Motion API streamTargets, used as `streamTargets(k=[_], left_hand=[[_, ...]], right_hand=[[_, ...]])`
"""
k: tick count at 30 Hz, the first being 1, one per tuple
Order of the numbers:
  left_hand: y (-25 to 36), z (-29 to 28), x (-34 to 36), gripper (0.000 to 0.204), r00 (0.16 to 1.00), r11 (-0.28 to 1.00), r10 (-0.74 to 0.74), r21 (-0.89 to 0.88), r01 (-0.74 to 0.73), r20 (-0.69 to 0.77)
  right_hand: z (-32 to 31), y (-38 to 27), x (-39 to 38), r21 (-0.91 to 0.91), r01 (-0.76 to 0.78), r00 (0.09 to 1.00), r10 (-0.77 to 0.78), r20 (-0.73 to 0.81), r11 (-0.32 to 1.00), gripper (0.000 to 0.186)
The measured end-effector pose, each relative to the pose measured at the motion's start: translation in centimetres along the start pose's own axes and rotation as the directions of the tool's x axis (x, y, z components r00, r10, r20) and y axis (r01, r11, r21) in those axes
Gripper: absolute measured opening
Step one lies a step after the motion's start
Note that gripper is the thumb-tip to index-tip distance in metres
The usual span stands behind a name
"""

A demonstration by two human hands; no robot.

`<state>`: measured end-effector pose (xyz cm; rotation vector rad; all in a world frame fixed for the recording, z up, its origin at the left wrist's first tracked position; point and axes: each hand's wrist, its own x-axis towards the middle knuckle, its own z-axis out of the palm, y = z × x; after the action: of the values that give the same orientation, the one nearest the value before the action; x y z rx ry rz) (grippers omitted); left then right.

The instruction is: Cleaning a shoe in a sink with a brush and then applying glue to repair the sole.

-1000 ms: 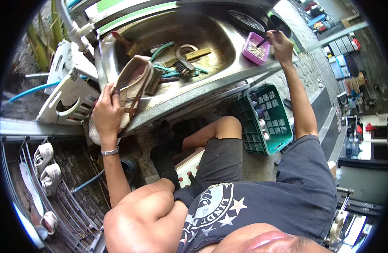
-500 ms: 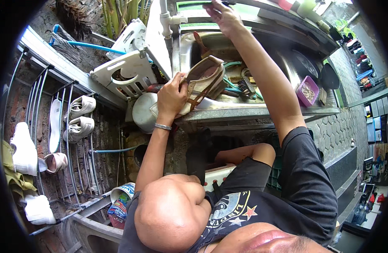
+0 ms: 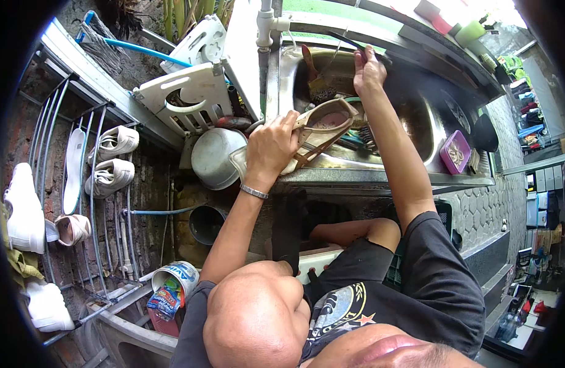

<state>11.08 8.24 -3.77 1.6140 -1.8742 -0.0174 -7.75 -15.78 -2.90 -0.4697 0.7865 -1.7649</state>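
My left hand (image 3: 271, 147) grips a beige shoe (image 3: 331, 121) with a brown strap at the near left edge of the metal sink (image 3: 426, 122). The shoe's opening faces up, and its other end lies partly under my fingers. Over the far side of the basin, my right hand (image 3: 369, 72) is closed on a slim dark tool (image 3: 350, 40) whose exact kind I cannot make out. Behind the shoe, brushes (image 3: 367, 136) lie in the sink, partly hidden by my right forearm. A wooden-handled brush (image 3: 309, 64) leans at the basin's left.
A pale round pot (image 3: 218, 161) stands left of the sink. A purple basket (image 3: 455, 152) sits on the sink's right end. To the left, a metal rack (image 3: 98, 202) holds several shoes. A bucket (image 3: 175, 277) with packets stands near my left elbow.
My right hand has come back from beyond the sink's far edge to over the basin, still holding the dark tool. My left hand keeps its hold on the shoe. The whole view has shifted slightly.
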Motion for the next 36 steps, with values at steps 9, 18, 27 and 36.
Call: streamTargets(k=[9, 18, 27, 36], left_hand=[[0.3, 0.0, 0.1, 0.032, 0.996, 0.997, -0.032, 0.070, 0.027, 0.081], [0.4, -0.3, 0.2, 0.030, 0.998, 0.998, -0.020, 0.061, 0.017, 0.053], [0.2, 0.1, 0.2, 0.030, 1.000, 0.996, -0.006, 0.085, 0.003, 0.030], [0.3, 0.0, 0.3, 0.028, 0.998, 0.994, -0.022, 0.111, 0.015, 0.066]], right_hand=[[-2.6, -1.3, 2.8, 0.197, -0.011, 0.992, 0.036, -0.124, 0.980, 0.010], [-1.1, -2.5, 3.4, 0.233, 0.018, 0.997, 0.001, -0.080, 0.972, 0.020], [-0.3, 0.8, -1.0, -0.766, -0.215, 0.701, 0.641, 0.311, 0.606, 0.051], [11.3, 0.6, -1.1, -0.660, -0.607, 0.249, 0.895, 0.371, 0.443, 0.038]])
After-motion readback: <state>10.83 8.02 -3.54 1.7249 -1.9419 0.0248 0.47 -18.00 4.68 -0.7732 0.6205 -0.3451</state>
